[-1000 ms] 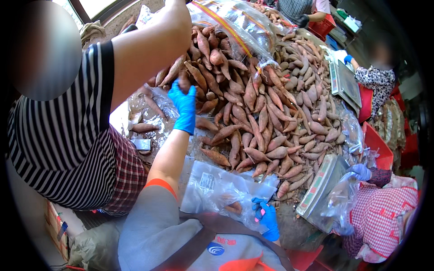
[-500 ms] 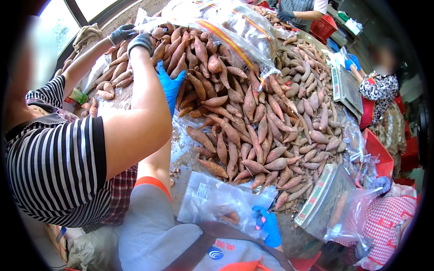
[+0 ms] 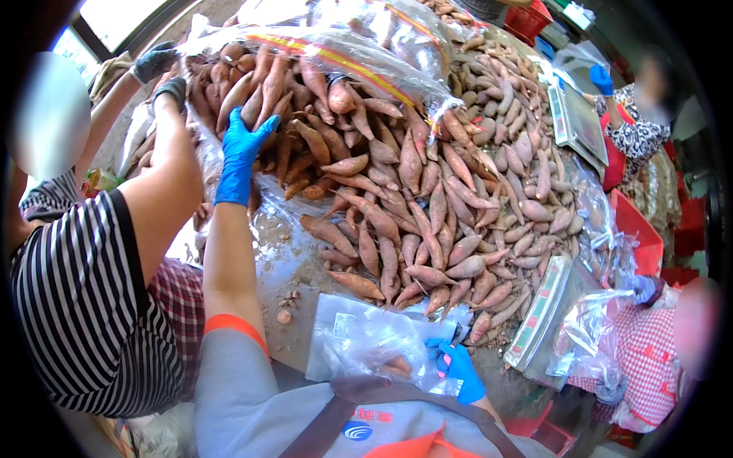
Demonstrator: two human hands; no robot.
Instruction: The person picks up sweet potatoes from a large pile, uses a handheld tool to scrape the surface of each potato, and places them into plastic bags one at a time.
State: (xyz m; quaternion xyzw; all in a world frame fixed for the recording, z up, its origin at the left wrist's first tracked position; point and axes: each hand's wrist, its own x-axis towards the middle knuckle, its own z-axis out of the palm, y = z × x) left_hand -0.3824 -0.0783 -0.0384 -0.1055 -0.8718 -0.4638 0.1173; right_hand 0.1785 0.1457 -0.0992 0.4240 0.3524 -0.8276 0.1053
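My left hand, in a blue glove, reaches up to the near left side of a big heap of sweet potatoes. Its thumb and fingers are spread against the roots, holding none that I can see. Lower down, my right hand, also blue-gloved, has its fingers closed on the right side of a clear plastic bag. A white label sits on the bag, and a sweet potato shows through its film. A striped-sleeved person at my left has two grey-gloved hands at the heap's far left edge.
A large clear plastic sheet with yellow-red bands covers the heap's back. Scales stand at right, one near and one farther. People stand by both scales. A red crate lies between them.
The striped-sleeved person's arms have moved left, off my left arm. My left hand has shifted left along the heap. My right hand stays on the bag.
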